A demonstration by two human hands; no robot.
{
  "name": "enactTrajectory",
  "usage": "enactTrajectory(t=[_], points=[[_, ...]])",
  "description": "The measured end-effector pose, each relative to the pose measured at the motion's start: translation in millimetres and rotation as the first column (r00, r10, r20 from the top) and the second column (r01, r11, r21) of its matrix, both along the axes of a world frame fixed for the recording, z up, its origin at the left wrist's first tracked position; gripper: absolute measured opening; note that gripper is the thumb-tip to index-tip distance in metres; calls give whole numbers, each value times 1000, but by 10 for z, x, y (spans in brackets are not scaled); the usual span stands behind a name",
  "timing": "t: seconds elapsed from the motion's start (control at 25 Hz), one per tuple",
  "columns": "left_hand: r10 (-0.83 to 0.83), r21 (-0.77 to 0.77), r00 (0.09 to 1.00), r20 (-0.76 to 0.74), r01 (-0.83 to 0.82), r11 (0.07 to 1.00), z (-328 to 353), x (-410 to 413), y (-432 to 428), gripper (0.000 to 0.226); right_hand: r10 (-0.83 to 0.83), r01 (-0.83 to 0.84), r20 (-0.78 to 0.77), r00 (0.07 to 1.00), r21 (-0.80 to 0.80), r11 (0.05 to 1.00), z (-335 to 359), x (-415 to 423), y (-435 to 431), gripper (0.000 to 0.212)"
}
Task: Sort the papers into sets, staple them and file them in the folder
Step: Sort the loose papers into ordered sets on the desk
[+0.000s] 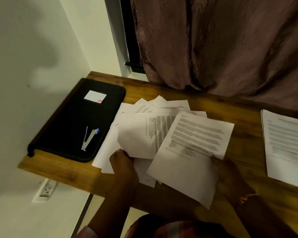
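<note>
A loose spread of printed papers (pixel 144 109) lies in the middle of the wooden desk (pixel 244 107). My left hand (pixel 122 162) pinches the lower corner of one sheet (pixel 138 134) and lifts it off the pile. My right hand (pixel 229 174) holds a printed page (pixel 193 148) by its right edge, tilted above the pile. A black zip folder (pixel 72 121) lies shut at the left, with a white label. On the folder rests a blue and silver stapler (pixel 89 137). A squared stack of papers (pixel 286 145) lies at the right.
A white wall closes off the desk's left side, with a power socket (pixel 46 190) below the desk's edge. A brown curtain (pixel 222 43) hangs over the desk's far edge. Bare wood shows between the spread and the right stack.
</note>
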State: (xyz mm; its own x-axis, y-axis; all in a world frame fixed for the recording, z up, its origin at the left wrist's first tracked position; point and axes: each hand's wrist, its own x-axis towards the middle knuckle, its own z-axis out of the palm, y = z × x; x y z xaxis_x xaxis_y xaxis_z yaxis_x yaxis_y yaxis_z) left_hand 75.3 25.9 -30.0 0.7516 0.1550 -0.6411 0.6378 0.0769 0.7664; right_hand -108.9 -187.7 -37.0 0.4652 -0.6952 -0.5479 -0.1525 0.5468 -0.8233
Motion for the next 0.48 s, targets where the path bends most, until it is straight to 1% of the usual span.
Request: enactTrajectory(t=[0.04, 0.08, 0.12, 0.16, 0.2, 0.28, 0.32, 0.44, 0.48], points=[[-13, 1, 1000, 24, 13, 1000, -31, 29, 57, 31, 36, -36, -11, 999, -13, 999, -2, -36, 22, 23], [-64, 4, 997, 44, 64, 998, -13, 80, 120, 40, 57, -60, -48, 997, -60, 996, -23, -77, 35, 22], [-123, 8, 989, 87, 123, 992, 8, 173, 175, 48, 79, -86, -68, 995, -93, 992, -35, -110, 32, 21], [-208, 57, 973, 98, 203, 978, 30, 288, 228, 51, 79, -89, -101, 992, -102, 991, -71, -132, 15, 20], [-286, 115, 952, 106, 274, 955, 36, 414, 263, 49, 70, -82, -122, 990, -99, 992, -82, -140, 15, 19], [-387, 159, 921, 35, 378, 912, 35, 599, 313, 43, 39, -52, -142, 989, -88, 995, -106, -139, 32, 19], [-400, 148, 916, 16, 394, 907, 37, 642, 327, 42, 26, -38, -138, 990, -85, 996, -116, -139, 55, 18], [-307, 41, 951, 45, 306, 951, 98, 482, 406, 41, -22, 3, -172, 985, -107, 994, -162, -146, 81, 20], [-290, 24, 956, 34, 289, 957, 85, 357, 426, 38, -31, 12, -168, 985, -115, 993, -184, -158, 84, 20]])
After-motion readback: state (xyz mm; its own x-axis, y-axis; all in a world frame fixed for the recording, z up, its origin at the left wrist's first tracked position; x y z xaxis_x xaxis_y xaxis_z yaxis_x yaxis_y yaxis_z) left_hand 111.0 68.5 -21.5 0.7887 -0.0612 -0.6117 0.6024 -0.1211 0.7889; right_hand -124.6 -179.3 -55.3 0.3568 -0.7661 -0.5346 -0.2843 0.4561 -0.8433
